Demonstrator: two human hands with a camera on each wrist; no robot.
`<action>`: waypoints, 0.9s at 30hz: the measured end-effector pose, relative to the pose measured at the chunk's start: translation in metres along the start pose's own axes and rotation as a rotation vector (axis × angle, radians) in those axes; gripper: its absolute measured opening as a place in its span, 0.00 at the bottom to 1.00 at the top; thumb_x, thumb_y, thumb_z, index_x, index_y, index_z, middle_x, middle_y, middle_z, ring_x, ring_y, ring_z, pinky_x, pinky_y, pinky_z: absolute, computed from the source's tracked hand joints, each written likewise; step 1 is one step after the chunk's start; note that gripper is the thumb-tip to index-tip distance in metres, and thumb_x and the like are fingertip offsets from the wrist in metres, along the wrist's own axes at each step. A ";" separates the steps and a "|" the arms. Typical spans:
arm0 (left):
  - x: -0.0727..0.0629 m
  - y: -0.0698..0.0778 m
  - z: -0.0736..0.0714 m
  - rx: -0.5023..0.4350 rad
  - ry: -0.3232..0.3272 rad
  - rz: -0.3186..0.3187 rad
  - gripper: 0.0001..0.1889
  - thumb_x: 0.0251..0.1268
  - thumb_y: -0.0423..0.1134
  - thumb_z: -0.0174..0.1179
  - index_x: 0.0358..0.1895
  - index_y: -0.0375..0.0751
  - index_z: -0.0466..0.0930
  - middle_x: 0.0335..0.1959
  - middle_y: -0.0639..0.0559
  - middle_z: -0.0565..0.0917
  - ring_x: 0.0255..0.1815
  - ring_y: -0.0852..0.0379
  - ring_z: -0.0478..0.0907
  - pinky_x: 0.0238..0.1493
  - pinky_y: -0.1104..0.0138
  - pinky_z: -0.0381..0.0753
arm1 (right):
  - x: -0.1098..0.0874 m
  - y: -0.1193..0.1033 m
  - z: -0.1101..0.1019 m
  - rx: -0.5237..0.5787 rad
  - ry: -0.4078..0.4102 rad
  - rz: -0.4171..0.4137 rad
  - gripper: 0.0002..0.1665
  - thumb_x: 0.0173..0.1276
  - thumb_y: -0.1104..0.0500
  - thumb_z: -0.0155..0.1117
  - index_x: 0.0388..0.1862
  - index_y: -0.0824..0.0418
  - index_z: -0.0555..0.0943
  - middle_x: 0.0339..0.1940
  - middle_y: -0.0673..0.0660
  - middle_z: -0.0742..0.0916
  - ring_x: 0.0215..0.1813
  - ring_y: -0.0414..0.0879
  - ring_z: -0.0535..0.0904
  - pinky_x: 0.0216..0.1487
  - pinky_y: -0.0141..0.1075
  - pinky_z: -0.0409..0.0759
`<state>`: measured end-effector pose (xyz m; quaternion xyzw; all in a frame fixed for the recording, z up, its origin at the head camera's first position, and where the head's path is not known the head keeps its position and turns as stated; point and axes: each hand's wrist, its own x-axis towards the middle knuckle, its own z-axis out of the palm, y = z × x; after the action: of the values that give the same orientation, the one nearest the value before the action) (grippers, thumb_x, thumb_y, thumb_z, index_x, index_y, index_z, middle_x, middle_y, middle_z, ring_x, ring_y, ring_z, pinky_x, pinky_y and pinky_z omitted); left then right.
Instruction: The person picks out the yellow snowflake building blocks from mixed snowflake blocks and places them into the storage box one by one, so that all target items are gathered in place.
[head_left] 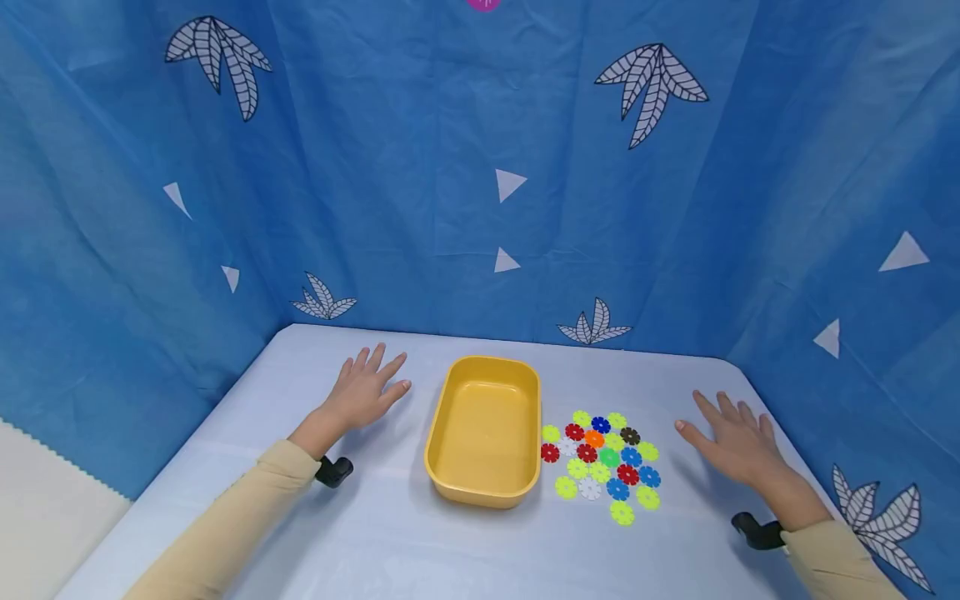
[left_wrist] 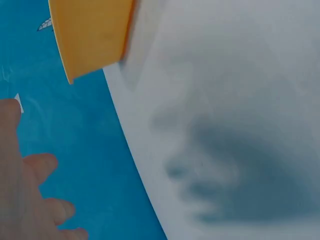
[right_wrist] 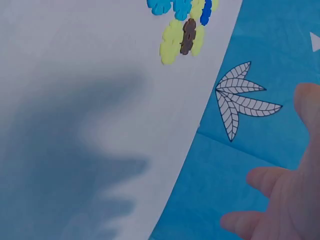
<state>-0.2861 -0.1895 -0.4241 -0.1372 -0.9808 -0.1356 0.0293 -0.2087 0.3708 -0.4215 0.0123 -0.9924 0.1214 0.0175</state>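
Spreading its fingers, the left hand [head_left: 362,395] hovers over the white surface [head_left: 360,542] on the near left of a yellow tray [head_left: 483,433], holding nothing. The right hand [head_left: 738,443] is likewise wide, its fingers apart and its grasp bare, over the right part of the surface. Both cast soft shadows beneath them.

The tray sits upright near the middle, standing between the left hand and a loose group of notched, flower-like discs [head_left: 609,457]. These lie flat between the tray and the right hand, in lime, red, blue, white, orange and green, with one dark brown disc [head_left: 630,436] toward the far right. One red disc [head_left: 550,452] lies right by the tray's side; whether they touch, I cannot tell.

Beige sleeves [head_left: 232,521] cover the forearms, and a black device [head_left: 333,472] shows at each wrist. Blue curtain [head_left: 420,167], printed with leaves and white triangles, encloses the back and sides.
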 end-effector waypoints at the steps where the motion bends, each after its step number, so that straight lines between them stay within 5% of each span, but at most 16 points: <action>1: -0.001 0.002 0.001 -0.010 0.004 0.006 0.34 0.79 0.60 0.45 0.80 0.47 0.60 0.83 0.31 0.51 0.82 0.25 0.44 0.79 0.30 0.42 | 0.000 0.000 0.001 0.005 -0.004 -0.001 0.53 0.75 0.31 0.49 0.77 0.74 0.59 0.74 0.88 0.57 0.72 0.90 0.48 0.68 0.83 0.38; 13: -0.018 0.028 0.021 -0.144 0.039 0.094 0.33 0.77 0.56 0.51 0.79 0.47 0.63 0.81 0.31 0.57 0.81 0.25 0.52 0.77 0.29 0.50 | 0.006 -0.011 0.027 0.077 -0.055 -0.011 0.50 0.76 0.35 0.50 0.76 0.76 0.61 0.74 0.85 0.63 0.73 0.86 0.56 0.64 0.84 0.51; 27: -0.033 0.040 0.039 -0.460 -0.058 0.027 0.32 0.79 0.54 0.51 0.81 0.51 0.60 0.83 0.36 0.55 0.83 0.33 0.53 0.76 0.32 0.58 | 0.018 -0.036 0.038 0.191 -0.193 0.084 0.50 0.75 0.38 0.55 0.77 0.75 0.59 0.76 0.80 0.64 0.75 0.78 0.60 0.70 0.71 0.68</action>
<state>-0.2437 -0.1500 -0.4543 -0.1572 -0.9225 -0.3514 -0.0293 -0.2274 0.3259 -0.4489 -0.0162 -0.9731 0.2139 -0.0842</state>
